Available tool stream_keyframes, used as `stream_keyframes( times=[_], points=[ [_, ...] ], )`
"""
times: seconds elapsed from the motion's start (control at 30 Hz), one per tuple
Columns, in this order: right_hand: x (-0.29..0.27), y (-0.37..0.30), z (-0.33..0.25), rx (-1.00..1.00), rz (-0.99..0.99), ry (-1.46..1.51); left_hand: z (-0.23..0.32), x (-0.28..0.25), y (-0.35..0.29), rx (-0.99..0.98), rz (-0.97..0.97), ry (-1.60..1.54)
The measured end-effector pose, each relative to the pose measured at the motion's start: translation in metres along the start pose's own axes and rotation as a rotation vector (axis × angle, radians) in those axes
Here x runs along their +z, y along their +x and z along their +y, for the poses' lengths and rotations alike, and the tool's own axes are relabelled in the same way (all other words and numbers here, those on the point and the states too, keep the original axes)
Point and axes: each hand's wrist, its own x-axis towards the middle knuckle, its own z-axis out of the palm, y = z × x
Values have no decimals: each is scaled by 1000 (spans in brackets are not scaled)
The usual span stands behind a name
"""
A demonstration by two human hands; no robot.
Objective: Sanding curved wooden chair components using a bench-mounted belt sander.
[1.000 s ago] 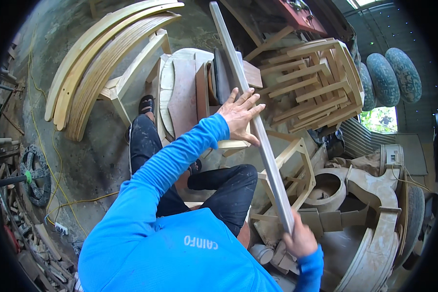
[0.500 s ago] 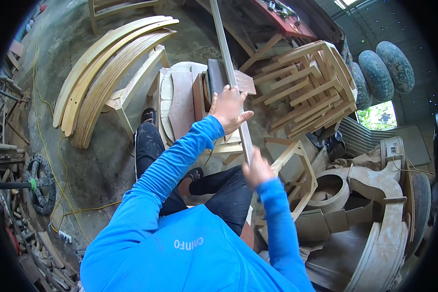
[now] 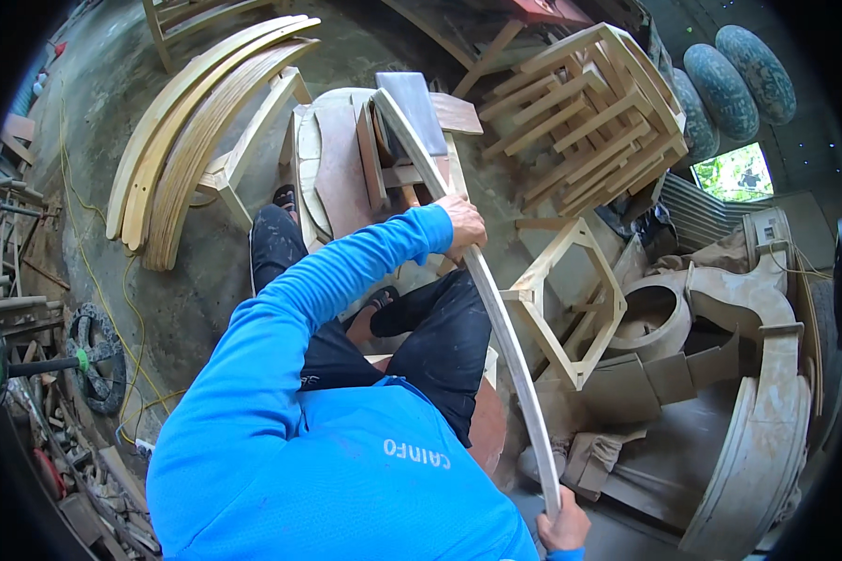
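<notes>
Gripping long wooden strip (image 3: 512,346) around mid-length with left hand (image 3: 465,225), holding its near end with right hand (image 3: 563,529). Overlapping grey slab (image 3: 416,105) at far end, contact unclear. Seeing curved wooden pieces (image 3: 187,154) upper left, stacked wooden frames (image 3: 613,124) upper right, polygonal frame (image 3: 550,259) just right of strip. Wearing blue top (image 3: 346,467), dark trousers (image 3: 444,360).

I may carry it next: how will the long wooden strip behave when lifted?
Slim as it is, the strip is likely light for its length. So long and narrow, it may flex slightly. Its far end could swing, as it juts well past the left hand.
</notes>
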Motion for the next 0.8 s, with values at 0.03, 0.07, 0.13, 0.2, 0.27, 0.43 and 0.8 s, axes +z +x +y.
stream_keyframes(
  times=[0.03,0.07,0.13,0.2,0.27,0.43,0.8],
  points=[
    [16,6,2,7,24,86,0,17,1,-8,0,0],
    [41,7,5,74,25,297,9,20,11,43,24,-16],
    [82,30,19,-102,-132,733,19,20,15,109,160,-47],
    [92,60,4,-52,-368,1115,28,17,16,128,320,-35],
    [85,90,-27,-126,-389,1257,38,17,20,154,542,-54],
    [76,90,-23,-257,182,738,26,-27,11,58,665,-147],
    [-173,40,-75,-191,450,77,-32,-72,0,-157,1075,-313]
  ],
)
